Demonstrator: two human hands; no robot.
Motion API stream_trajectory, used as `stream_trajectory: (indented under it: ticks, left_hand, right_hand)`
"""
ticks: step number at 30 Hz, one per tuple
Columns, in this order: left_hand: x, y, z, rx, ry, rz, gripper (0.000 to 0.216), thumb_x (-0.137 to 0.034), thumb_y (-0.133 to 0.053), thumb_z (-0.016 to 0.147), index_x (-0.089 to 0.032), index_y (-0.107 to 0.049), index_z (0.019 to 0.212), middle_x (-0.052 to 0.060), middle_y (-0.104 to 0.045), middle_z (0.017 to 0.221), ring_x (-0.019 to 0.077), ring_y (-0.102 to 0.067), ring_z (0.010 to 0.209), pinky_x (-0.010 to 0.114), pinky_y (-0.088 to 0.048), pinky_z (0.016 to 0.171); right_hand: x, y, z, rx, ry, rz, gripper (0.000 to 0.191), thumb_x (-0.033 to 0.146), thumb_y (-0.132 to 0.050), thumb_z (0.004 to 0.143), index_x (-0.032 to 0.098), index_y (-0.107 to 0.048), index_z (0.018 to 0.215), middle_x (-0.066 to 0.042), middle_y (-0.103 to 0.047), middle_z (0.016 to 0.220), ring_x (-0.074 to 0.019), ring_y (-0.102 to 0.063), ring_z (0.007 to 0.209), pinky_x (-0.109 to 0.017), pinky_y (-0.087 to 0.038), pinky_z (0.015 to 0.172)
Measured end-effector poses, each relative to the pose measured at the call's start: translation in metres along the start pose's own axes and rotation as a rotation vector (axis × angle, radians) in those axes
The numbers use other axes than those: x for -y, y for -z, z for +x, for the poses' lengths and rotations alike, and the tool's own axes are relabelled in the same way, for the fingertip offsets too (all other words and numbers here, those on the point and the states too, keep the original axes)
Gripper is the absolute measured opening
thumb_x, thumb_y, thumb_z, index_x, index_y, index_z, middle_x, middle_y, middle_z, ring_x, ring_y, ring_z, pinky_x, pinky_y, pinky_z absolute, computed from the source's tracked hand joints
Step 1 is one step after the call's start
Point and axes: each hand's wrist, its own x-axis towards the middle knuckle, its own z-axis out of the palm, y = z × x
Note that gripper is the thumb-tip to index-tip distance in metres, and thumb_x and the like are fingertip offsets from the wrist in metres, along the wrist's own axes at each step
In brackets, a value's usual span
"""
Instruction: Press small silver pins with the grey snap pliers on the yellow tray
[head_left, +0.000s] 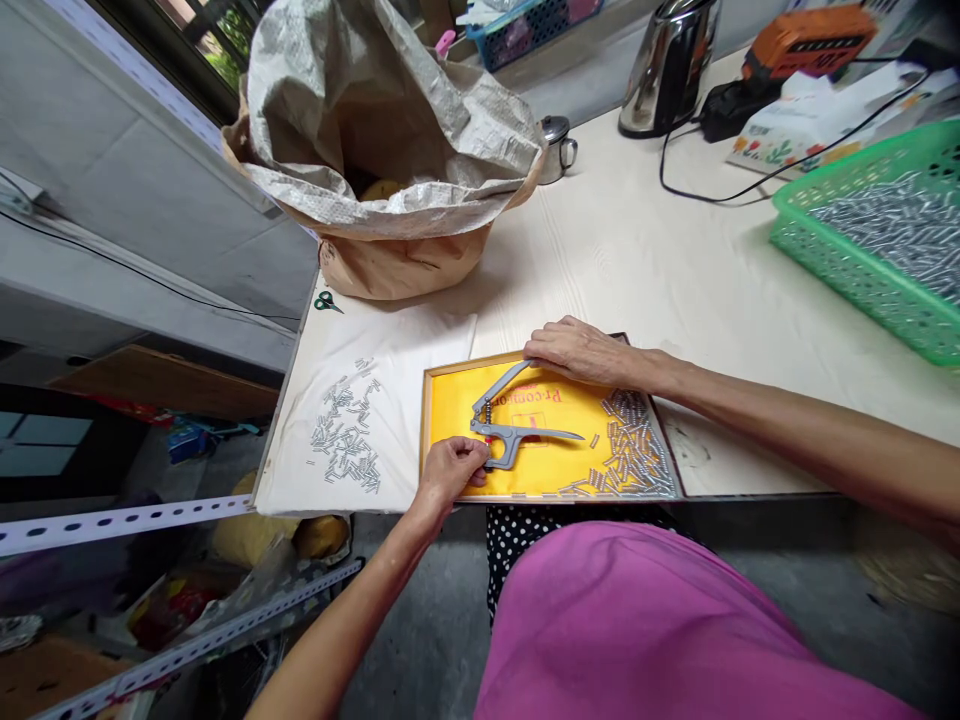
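Note:
A grey hand press (506, 432) with a coil spring between its two long handles lies over a shallow, wood-rimmed tray (425, 420) lined in yellow. My right hand (574, 350) is closed over the end of its upper handle. At the jaw end, my left hand (456, 468) is pinched together beside a small red part; whatever its fingertips hold is too small to make out. Small silvery metal pieces (637, 450) are heaped at the tray's right side. More small metal pieces (345, 430) lie scattered on a white cloth (289, 470) to the left.
Behind the cloth stand a large open woven sack (405, 265) and small green-handled scissors (327, 301). A green basket (847, 270) of silvery metal pieces sits at the right. Farther back are a lidded metal cup (553, 150), a kettle (660, 75) and a black cable (720, 200).

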Motion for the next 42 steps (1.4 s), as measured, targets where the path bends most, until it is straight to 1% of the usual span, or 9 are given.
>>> stream_trajectory:
  ticks: [9,18,21,23,28,30,35,38,42]
  left_hand:
    - [0.005,0.002,0.0,0.005,0.014,0.126,0.012,-0.018,-0.076,0.074,-0.014,-0.066,0.068,-0.002,-0.064,0.051,0.011,-0.062,0.044,0.02,-0.05,0.049]
    - [-0.003,-0.002,-0.014,-0.002,0.058,0.192,0.009,-0.015,-0.073,0.074,-0.014,-0.068,0.067,-0.002,-0.062,0.047,0.0105,-0.059,0.044,0.019,-0.046,0.05]
    - [-0.002,-0.001,-0.014,0.002,0.038,0.227,0.009,-0.017,-0.072,0.074,-0.014,-0.068,0.067,-0.002,-0.062,0.047,0.0106,-0.058,0.044,0.019,-0.043,0.049]
    - [0.0,0.0,-0.014,0.003,0.032,0.24,0.009,-0.018,-0.072,0.074,-0.014,-0.068,0.068,-0.002,-0.062,0.048,0.0106,-0.057,0.045,0.019,-0.041,0.049]
    - [0.004,0.0,-0.012,0.006,0.011,0.285,0.009,-0.02,-0.071,0.075,-0.014,-0.068,0.068,-0.002,-0.062,0.049,0.0108,-0.057,0.046,0.019,-0.039,0.049]
    - [0.005,0.0,-0.011,0.012,0.008,0.315,0.01,-0.021,-0.069,0.076,-0.014,-0.068,0.069,-0.002,-0.062,0.05,0.0111,-0.057,0.047,0.02,-0.039,0.05]
    - [0.005,0.002,-0.013,0.038,0.013,0.378,0.013,-0.024,-0.067,0.08,-0.013,-0.068,0.072,0.0,-0.064,0.057,0.0129,-0.06,0.054,0.022,-0.044,0.056]
    - [0.006,0.003,-0.023,-0.039,-0.17,0.556,0.015,-0.027,-0.065,0.084,-0.013,-0.069,0.079,0.005,-0.068,0.077,0.0175,-0.066,0.07,0.028,-0.051,0.068]
    - [0.005,-0.007,-0.033,-0.246,-0.683,0.823,0.037,-0.03,-0.07,0.084,-0.018,-0.062,0.118,0.011,-0.061,0.122,0.0271,-0.06,0.112,0.041,-0.052,0.095]
  right_hand:
    - [0.01,-0.016,-0.002,0.002,-0.121,-0.187,0.035,0.037,-0.031,0.104,0.023,-0.061,0.091,-0.007,-0.065,0.088,-0.0216,-0.045,0.08,-0.036,-0.025,0.073]
    - [0.028,-0.026,-0.014,0.032,-0.061,-0.224,0.023,0.017,-0.04,0.097,0.024,-0.061,0.103,-0.005,-0.067,0.084,-0.0238,-0.048,0.086,-0.04,-0.024,0.081]
    - [0.034,-0.026,-0.017,0.04,-0.091,-0.212,0.02,0.024,-0.042,0.098,0.022,-0.062,0.099,-0.007,-0.067,0.088,-0.0246,-0.05,0.089,-0.041,-0.027,0.084]
    - [0.042,-0.026,-0.023,0.051,-0.136,-0.191,0.028,0.042,-0.045,0.099,0.021,-0.062,0.107,-0.01,-0.067,0.097,-0.0264,-0.053,0.093,-0.044,-0.03,0.089]
    - [0.064,-0.027,-0.039,0.112,-0.208,-0.156,0.096,0.081,-0.059,0.074,0.017,-0.043,0.144,-0.021,-0.054,0.137,-0.04,-0.046,0.124,-0.059,-0.028,0.105]
    - [0.07,-0.026,-0.042,0.146,-0.219,-0.157,0.1,0.078,-0.065,0.07,0.017,-0.04,0.146,-0.022,-0.049,0.143,-0.0413,-0.043,0.129,-0.061,-0.028,0.107]
    - [0.083,-0.019,-0.04,0.173,-0.222,-0.177,0.081,0.057,-0.067,0.081,0.012,-0.043,0.143,-0.019,-0.06,0.128,-0.0345,-0.052,0.117,-0.058,-0.026,0.11]
    - [0.092,-0.017,-0.042,0.16,-0.196,-0.201,0.064,0.045,-0.063,0.087,0.013,-0.045,0.14,-0.015,-0.064,0.118,-0.0308,-0.054,0.108,-0.056,-0.027,0.107]
    - [0.101,-0.019,-0.041,0.151,-0.166,-0.176,0.035,0.028,-0.052,0.094,0.014,-0.055,0.125,-0.013,-0.065,0.105,-0.0261,-0.053,0.096,-0.045,-0.035,0.093]
